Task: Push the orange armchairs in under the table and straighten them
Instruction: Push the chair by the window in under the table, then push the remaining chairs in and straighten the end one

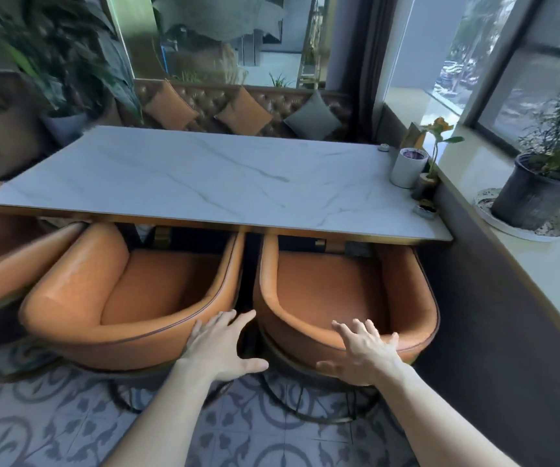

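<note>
Two orange armchairs stand side by side at the near edge of a white marble table [204, 176], their fronts tucked under it. The left armchair [130, 291] is turned slightly, its back angled to the left. The right armchair [346, 291] sits squarer to the table. My left hand [221, 348] is spread open against the right end of the left chair's backrest. My right hand [362, 352] lies open on the top of the right chair's backrest, fingers apart. A third orange armchair [6, 251] shows at the far left edge.
A dark wall and pale window ledge [521, 264] run close along the right of the right chair, with a potted plant [541, 190] on the ledge. A white cup [408, 166] stands at the table's right end. A cushioned bench [238, 109] is behind. Patterned tile floor [70, 416] lies below.
</note>
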Demonstrator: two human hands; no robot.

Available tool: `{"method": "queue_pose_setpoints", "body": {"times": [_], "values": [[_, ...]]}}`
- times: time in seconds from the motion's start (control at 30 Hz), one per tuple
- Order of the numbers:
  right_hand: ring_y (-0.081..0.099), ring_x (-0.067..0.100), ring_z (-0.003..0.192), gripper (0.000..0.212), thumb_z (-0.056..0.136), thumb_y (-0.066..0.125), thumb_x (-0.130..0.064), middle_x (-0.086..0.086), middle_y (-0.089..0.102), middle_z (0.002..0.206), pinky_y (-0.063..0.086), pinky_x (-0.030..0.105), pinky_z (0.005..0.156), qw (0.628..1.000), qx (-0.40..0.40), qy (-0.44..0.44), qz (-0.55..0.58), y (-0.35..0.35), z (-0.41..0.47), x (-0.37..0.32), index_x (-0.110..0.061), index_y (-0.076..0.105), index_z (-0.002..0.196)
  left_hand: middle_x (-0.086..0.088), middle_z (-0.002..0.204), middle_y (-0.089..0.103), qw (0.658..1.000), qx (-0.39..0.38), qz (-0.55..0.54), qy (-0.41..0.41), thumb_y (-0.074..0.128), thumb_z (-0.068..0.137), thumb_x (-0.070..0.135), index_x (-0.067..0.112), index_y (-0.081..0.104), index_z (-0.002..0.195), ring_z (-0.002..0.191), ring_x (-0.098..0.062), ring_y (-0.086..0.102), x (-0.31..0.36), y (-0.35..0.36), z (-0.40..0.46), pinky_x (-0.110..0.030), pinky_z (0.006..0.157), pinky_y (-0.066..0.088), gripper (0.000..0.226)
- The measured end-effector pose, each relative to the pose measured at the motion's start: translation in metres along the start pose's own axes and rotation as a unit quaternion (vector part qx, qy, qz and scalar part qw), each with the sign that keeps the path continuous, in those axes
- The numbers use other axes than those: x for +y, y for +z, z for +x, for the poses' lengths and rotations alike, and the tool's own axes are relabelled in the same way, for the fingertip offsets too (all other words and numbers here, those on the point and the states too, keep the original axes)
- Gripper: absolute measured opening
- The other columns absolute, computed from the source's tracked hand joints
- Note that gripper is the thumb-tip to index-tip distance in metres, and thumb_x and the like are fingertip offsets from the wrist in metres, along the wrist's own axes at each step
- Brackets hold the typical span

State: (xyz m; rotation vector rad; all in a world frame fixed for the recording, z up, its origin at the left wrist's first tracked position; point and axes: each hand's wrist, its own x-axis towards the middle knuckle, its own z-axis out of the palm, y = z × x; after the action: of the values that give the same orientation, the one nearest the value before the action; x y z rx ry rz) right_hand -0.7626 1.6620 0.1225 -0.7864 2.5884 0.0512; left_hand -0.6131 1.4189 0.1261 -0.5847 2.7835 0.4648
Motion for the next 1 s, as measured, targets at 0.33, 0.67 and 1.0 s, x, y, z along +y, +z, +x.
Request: {"method": "queue_pose_setpoints", "body": {"times": [0.33, 0.67, 1.0], "values": [[0.010, 0.032, 0.150, 0.098, 0.075, 0.053, -0.081, 0.008, 0.021, 0.162, 0.013, 0.071, 0.112, 0.996, 0.025, -0.079, -0.019, 0.011, 0.007, -0.186, -0.038, 0.014, 0.154, 0.009, 0.159, 0.025, 0.998, 0.048, -0.030, -0.034, 0.059, 0.068, 0.082, 0.046, 0.013, 0.152, 0.145, -0.019, 0.025, -0.163, -0.013, -0.061, -0.049, 0.119, 0.017, 0.103], [0.015, 0.032, 0.148, 0.100, 0.075, 0.061, -0.075, 0.009, 0.026, 0.158, 0.019, 0.067, 0.114, 0.989, -0.011, -0.149, -0.018, 0.056, 0.104, -0.334, -0.032, 0.016, 0.154, 0.006, 0.161, 0.021, 0.992, 0.056, -0.063, -0.090, 0.061, 0.076, 0.073, 0.046, 0.006, 0.153, 0.146, -0.020, 0.020, -0.327, -0.015, -0.043, -0.048, 0.121, 0.010, 0.098], [0.025, 0.024, 0.143, 0.098, 0.076, 0.069, -0.066, 0.004, 0.035, 0.149, 0.031, 0.052, 0.112, 0.985, -0.010, -0.170, -0.004, 0.078, 0.176, -0.432, -0.031, 0.020, 0.153, 0.004, 0.165, 0.013, 0.991, 0.009, -0.074, -0.107, 0.066, 0.079, 0.069, 0.045, 0.005, 0.153, 0.150, -0.021, 0.007, -0.455, -0.026, 0.000, -0.045, 0.122, 0.010, 0.099]]}}
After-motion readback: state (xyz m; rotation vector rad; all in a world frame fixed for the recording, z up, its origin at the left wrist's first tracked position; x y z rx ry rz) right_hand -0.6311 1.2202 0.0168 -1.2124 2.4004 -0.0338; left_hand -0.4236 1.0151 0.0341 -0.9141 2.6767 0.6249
